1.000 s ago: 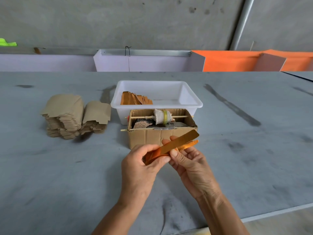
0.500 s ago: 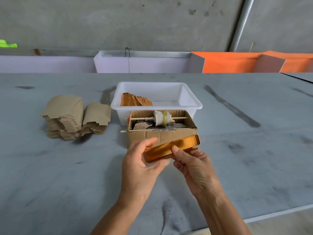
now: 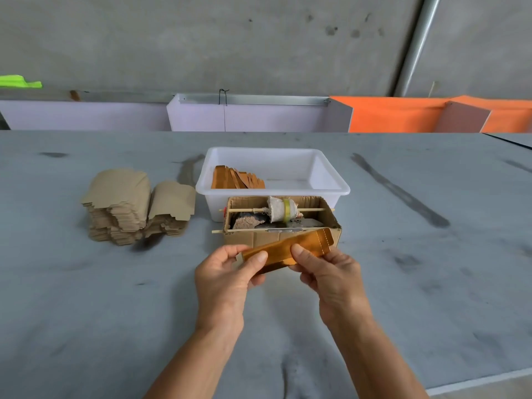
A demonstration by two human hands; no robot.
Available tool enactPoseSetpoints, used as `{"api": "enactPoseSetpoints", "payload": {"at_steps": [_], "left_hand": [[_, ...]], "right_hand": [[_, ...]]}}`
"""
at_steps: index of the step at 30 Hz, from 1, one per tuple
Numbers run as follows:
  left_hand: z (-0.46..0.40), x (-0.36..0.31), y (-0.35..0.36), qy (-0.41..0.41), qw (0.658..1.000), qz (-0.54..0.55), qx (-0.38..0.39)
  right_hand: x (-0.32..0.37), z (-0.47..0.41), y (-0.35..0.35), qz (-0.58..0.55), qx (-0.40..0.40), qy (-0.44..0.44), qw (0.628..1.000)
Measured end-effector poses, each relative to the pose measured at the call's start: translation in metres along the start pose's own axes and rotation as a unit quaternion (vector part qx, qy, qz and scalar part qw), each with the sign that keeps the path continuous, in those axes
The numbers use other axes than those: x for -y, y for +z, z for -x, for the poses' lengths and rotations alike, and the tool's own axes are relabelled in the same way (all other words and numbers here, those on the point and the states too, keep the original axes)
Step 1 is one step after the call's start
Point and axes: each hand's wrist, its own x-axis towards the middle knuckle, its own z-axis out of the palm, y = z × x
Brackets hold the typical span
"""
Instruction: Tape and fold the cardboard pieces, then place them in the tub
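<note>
up front, the white tub (image 3: 331, 180) holds a row of folded orange-brown pieces (image 3: 237, 180) leaning at its left end. just before it, touching, an open cardboard box (image 3: 334, 226) carries a tape roll (image 3: 283, 210) on a wooden stick (image 3: 311, 210), with grey scraps beneath. the left hand (image 3: 227, 277) and right hand (image 3: 331, 272) each pinch the shiny gold cardboard strip (image 3: 290, 250), thumbs on top and fingers curled behind. the strip slants up to the right, between the hands, in front of the box. a stack of flat cardboard pieces (image 3: 126, 208) lies left of the tub on the grey table (image 3: 86, 312).
</note>
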Motion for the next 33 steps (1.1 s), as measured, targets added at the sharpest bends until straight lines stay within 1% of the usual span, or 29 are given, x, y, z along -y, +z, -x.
{"api": "enactPoseSetpoints", "payload": {"at_steps": [2,4,7,10,12,13,15,19,22,24,25,28,30,33], "left_hand": [[-0.003,-0.006,-0.002,0.009,1.000,-0.006,0.016],[-0.007,-0.012,-0.004,0.018,0.999,-0.036,0.031],[-0.016,-0.019,-0.004,0.029,0.997,-0.068,0.028],[-0.030,-0.028,0.003,0.031,0.998,-0.050,-0.014],[-0.040,-0.036,0.009,0.033,0.998,-0.030,-0.039],[-0.045,-0.041,0.012,0.033,0.999,-0.015,-0.040],[-0.055,-0.050,0.015,0.030,0.999,0.005,-0.022],[-0.082,-0.066,0.018,0.046,0.996,-0.082,-0.013],[-0.110,-0.078,0.020,0.084,0.985,-0.148,-0.043],[-0.128,-0.083,0.021,0.128,0.969,-0.207,-0.052],[-0.135,-0.085,0.022,0.151,0.954,-0.252,-0.055],[-0.153,-0.082,0.018,0.207,0.897,-0.386,-0.058],[-0.160,-0.076,0.015,0.222,0.868,-0.442,-0.047],[-0.164,-0.067,0.011,0.223,0.845,-0.485,-0.017]], "right_hand": [[0.010,-0.005,0.006,0.026,-0.003,-0.031,0.999],[0.019,-0.011,0.012,0.049,-0.005,-0.060,0.997],[0.027,-0.018,0.024,0.054,-0.010,-0.078,0.995],[0.033,-0.025,0.040,0.019,0.008,-0.063,0.998],[0.036,-0.029,0.055,0.046,0.044,-0.046,0.997],[0.037,-0.031,0.063,0.070,0.052,-0.044,0.995],[0.042,-0.041,0.078,0.091,0.043,-0.054,0.993],[0.062,-0.070,0.100,0.122,0.028,-0.080,0.989],[0.068,-0.100,0.121,0.143,0.000,-0.092,0.985],[0.069,-0.122,0.136,0.167,-0.012,-0.100,0.981],[0.069,-0.132,0.143,0.183,-0.015,-0.105,0.977],[0.062,-0.167,0.158,0.259,-0.038,-0.110,0.959],[0.054,-0.185,0.165,0.322,-0.041,-0.110,0.940],[0.042,-0.203,0.171,0.402,-0.018,-0.099,0.910]]}}
